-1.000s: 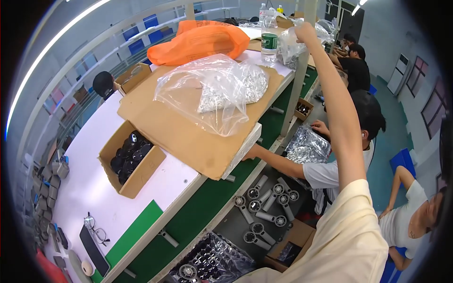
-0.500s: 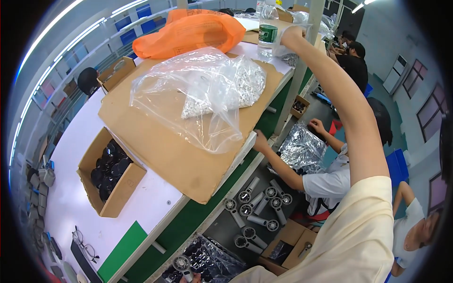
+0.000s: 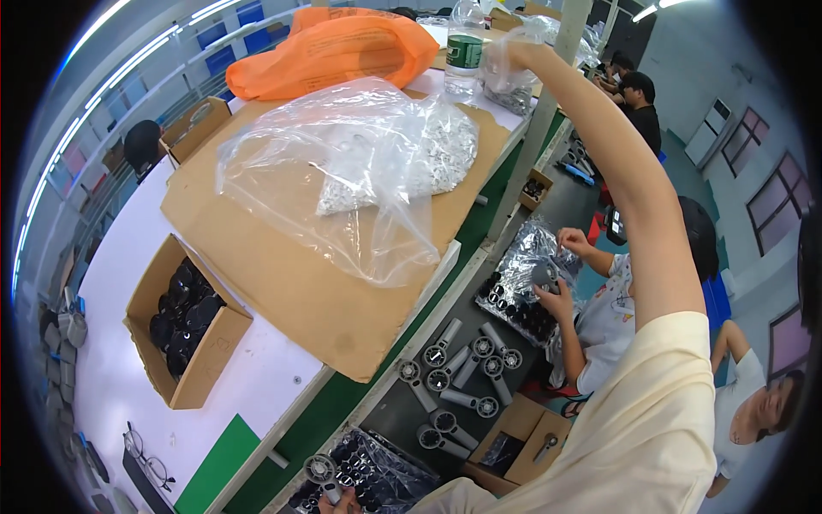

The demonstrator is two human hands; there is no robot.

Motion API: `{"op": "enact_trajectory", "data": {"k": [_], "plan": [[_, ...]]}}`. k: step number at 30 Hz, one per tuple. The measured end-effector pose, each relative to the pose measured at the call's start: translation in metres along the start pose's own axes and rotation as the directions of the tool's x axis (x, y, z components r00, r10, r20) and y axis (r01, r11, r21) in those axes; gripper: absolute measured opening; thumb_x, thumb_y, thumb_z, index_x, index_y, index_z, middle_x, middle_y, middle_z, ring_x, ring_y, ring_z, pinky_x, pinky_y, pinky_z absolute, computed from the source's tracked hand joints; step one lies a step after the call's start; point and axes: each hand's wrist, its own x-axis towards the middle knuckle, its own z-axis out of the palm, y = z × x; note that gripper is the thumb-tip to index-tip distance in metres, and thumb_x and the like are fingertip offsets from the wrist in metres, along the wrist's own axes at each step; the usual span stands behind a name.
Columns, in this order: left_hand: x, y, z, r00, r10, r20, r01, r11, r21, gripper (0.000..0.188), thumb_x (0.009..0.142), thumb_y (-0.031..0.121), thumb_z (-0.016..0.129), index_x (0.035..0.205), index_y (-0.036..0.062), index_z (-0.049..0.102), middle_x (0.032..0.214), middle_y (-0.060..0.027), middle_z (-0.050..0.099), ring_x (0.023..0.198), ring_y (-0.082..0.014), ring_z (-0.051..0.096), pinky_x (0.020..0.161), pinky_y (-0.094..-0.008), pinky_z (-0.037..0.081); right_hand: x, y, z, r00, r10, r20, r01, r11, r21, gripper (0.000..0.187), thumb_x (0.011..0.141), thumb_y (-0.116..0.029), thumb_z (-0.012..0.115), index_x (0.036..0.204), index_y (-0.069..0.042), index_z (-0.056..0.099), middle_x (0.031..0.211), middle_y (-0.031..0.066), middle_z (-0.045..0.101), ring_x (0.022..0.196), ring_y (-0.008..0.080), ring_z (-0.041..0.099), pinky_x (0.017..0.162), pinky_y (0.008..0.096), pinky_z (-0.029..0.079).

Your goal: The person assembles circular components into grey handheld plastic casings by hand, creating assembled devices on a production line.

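Note:
At the bottom edge, my left hand [image 3: 344, 502] grips a grey handheld fan [image 3: 320, 471] by its handle, with the round head upright. Beside it lies a tray of black round parts [image 3: 364, 467] in dark plastic film. My right arm stretches up to the far end of the raised white shelf. There my right hand [image 3: 524, 56] is at the mouth of a small clear plastic bag [image 3: 507, 90] with small parts at its bottom; its fingers are hidden. A water bottle [image 3: 463, 53] with a green label stands just left of that bag.
On the shelf, a cardboard sheet [image 3: 282, 283] carries a large clear bag of small white pieces [image 3: 445, 150]. Also there are an orange bag [image 3: 334, 56], a box of black parts [image 3: 205, 364] and glasses [image 3: 147, 463]. Below lie several grey fans [image 3: 462, 368]; a co-worker [image 3: 599, 300] sits at right.
My right hand has shifted slightly left, and more of the small bag shows beneath it. The fan in my left hand has risen slightly. The co-worker now holds up a grey part.

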Motion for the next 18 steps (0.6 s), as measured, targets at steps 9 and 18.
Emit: {"op": "enact_trajectory", "data": {"k": [9, 18], "plan": [[0.014, -0.024, -0.009, 0.983, 0.065, 0.173, -0.081, 0.993, 0.090, 0.017, 0.081, 0.016, 0.065, 0.079, 0.0106, 0.049, 0.052, 0.0036, 0.044, 0.037, -0.0070, 0.038, 0.033, -0.0219, 0.028, -0.055, -0.001, -0.053, 0.941, 0.305, -0.147, -0.257, 0.926, 0.277, 0.057, 0.064, -0.039, 0.073, 0.110, -0.009, 0.059, 0.099, 0.0162, 0.062, 0.085, 0.0331, 0.061, 0.075, 0.0409, 0.049], [0.023, -0.036, 0.040, 0.748, -0.100, 0.656, 0.440, 0.815, -0.377, 0.008, 0.085, 0.011, 0.059, 0.089, 0.0106, 0.053, 0.063, 0.0009, 0.050, 0.055, -0.0112, 0.051, 0.048, -0.0226, 0.041, -0.257, -0.190, -0.063, 0.973, 0.150, -0.173, -0.094, 0.952, 0.292, 0.056, 0.064, -0.040, 0.074, 0.108, -0.009, 0.060, 0.097, 0.0143, 0.062, 0.084, 0.0331, 0.061, 0.074, 0.0392, 0.049]]}}
